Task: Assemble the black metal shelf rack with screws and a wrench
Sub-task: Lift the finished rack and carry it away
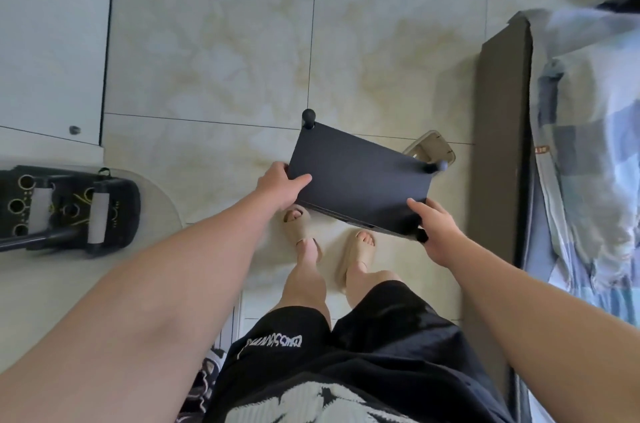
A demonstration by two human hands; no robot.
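I hold the black metal shelf rack (360,176) in the air above my feet, its flat top panel facing up and tilted. Round black knobs stick out at its far left corner (308,116) and its right corner (440,166). My left hand (281,186) grips the panel's left edge, thumb lying on top. My right hand (437,229) grips the near right corner, fingers curled round a black knob there. No screws or wrench are visible.
A black mop bucket (65,207) stands on a white mat at the left. A white cabinet (52,37) fills the upper left. A dark bed frame (502,152) with blue bedding runs along the right. A beige object (434,147) lies on the tile floor behind the rack.
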